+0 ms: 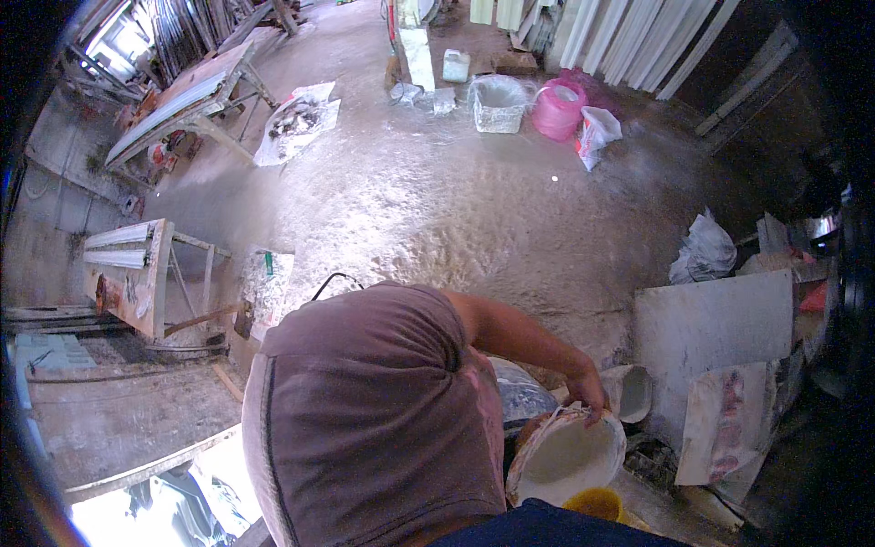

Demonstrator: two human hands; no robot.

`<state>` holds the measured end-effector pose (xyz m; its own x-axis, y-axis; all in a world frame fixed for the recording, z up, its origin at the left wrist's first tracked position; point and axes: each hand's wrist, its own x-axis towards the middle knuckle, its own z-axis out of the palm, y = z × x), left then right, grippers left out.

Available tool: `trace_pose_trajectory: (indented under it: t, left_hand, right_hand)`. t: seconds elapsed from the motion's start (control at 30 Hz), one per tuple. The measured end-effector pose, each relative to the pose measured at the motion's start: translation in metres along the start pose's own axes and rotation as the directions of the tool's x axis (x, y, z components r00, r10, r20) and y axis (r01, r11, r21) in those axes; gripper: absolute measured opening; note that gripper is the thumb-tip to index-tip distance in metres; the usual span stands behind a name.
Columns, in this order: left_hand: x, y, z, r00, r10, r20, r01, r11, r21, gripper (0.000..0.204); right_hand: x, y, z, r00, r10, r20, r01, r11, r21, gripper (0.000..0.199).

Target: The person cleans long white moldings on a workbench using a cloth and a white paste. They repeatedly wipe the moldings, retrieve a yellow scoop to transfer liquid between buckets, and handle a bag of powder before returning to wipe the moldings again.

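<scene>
Neither of my hands is in view. Close in front, a person in mauve cloth (374,401) fills the lower middle; whether it covers the head or the back I cannot tell. This person's bare arm (529,337) reaches right, and the hand (591,396) grips the rim of a whitish bucket (574,456). The bucket is tilted, its inside coated pale. Below its rim is a yellow round container (597,503), partly hidden. Dark blue cloth (556,529) crosses the bottom edge; whose it is I cannot tell.
White boards (715,319) lean at the right, beside an overturned pale bucket (629,392). Work stands (132,283) line the left. Farther off are a clear plastic-lined tub (499,102), a pink bag-lined container (559,108) and a white jug (456,65). Pale dust coats the floor (410,201).
</scene>
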<state>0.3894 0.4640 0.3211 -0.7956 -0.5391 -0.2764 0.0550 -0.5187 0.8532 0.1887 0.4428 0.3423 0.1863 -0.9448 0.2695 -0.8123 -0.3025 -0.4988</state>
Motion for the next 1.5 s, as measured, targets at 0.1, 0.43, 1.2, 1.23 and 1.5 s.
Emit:
trace_pose_trajectory:
  t: [0.1, 0.43, 1.2, 1.23, 1.5]
  left_hand:
    - [-0.003, 0.004, 0.005, 1.000, -0.004, 0.022, 0.005, 0.999, -0.053, 0.061]
    - [0.011, -0.003, 0.000, 1.000, 0.010, 0.021, -0.010, 1.000, -0.028, 0.058]
    - [-0.011, 0.001, -0.004, 0.997, -0.017, 0.075, 0.025, 0.994, -0.104, 0.079]
    - [-0.008, -0.002, -0.005, 0.998, -0.022, 0.059, 0.028, 0.994, -0.104, 0.078]
    - [0.042, -0.069, -0.060, 0.859, 0.403, 0.317, -0.508, 0.751, 0.421, 0.070]
  right_hand:
    - [-0.006, 0.004, -0.002, 1.000, 0.023, -0.004, -0.023, 1.000, 0.000, 0.043]
    - [-0.022, 0.011, -0.012, 0.996, 0.082, -0.030, -0.082, 0.997, -0.010, 0.043]
    - [-0.061, 0.025, -0.028, 0.982, 0.176, -0.062, -0.179, 0.983, -0.049, 0.044]
    - [-0.063, 0.026, -0.029, 0.981, 0.180, -0.065, -0.183, 0.982, -0.047, 0.044]
    - [-0.098, 0.030, -0.044, 0.980, 0.192, -0.059, -0.195, 0.979, -0.058, 0.044]
